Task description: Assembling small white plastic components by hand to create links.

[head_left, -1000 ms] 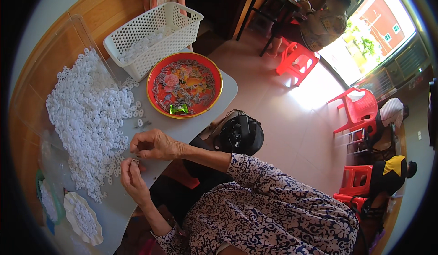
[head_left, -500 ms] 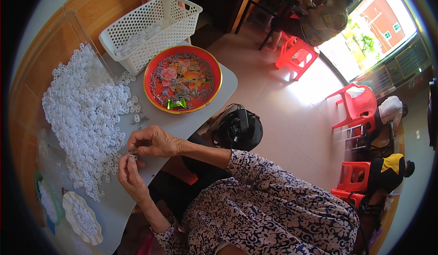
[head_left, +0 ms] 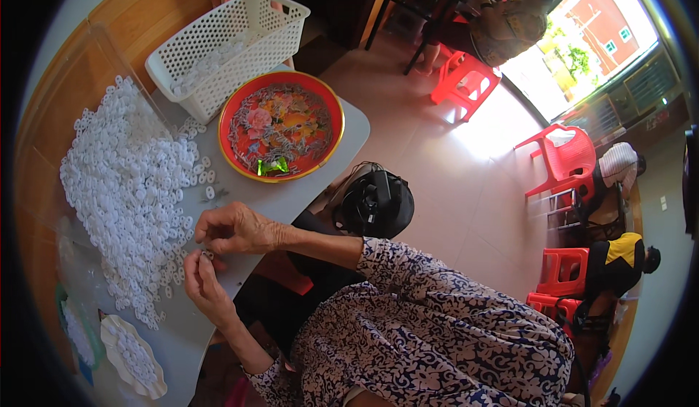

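Note:
My left hand (head_left: 209, 290) is closed, thumb and fingertips pinching a small white oval plastic piece (head_left: 207, 255) with a dark spot in it. Just above, my right hand (head_left: 240, 228) curls its thumb and forefinger together at that same piece; whatever lies between those fingertips is too small to make out. Both hands are over the table's edge, beside a large heap of white oval plastic pieces with holes (head_left: 127, 196). Farther off stands a red round tray (head_left: 227, 141) with a gold rim and flower print, holding many small grey metal parts and a shiny green wrapper (head_left: 273, 165).
A white perforated basket (head_left: 218, 94) with white pieces stands behind the tray. A scalloped dish (head_left: 109, 334) of white pieces sits at the near left. Beside the grey table (head_left: 349, 130) is a black rounded object (head_left: 377, 203). Red plastic stools (head_left: 466, 87) and several people are beyond.
The view has shifted slightly. My two hands stay together at the small white piece, with the right fingers a little changed in their curl.

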Motion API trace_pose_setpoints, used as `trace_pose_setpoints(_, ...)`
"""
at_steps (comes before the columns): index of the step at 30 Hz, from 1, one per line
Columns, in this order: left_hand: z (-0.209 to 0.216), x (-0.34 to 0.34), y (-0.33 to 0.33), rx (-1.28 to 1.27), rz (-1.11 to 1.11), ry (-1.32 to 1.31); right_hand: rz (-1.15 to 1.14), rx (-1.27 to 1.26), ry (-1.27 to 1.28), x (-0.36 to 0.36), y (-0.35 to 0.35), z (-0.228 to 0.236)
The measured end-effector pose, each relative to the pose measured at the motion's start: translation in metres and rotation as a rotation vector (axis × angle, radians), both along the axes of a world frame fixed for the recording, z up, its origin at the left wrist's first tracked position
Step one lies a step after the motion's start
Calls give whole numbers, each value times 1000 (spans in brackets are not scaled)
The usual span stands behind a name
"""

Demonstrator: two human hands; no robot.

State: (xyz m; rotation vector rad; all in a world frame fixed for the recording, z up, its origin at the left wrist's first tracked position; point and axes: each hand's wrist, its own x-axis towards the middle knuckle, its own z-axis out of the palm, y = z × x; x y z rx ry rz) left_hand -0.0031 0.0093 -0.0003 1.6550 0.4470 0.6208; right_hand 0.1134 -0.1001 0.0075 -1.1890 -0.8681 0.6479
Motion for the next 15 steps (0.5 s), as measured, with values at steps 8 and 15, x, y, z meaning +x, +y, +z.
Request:
trace_pose_setpoints(8,-3,4,0,-77,18,5,-43,67,56,6,1,-14)
trace_pose_setpoints(15,4,7,0,-177,-19,-58,-8,66,94,7,1,-4)
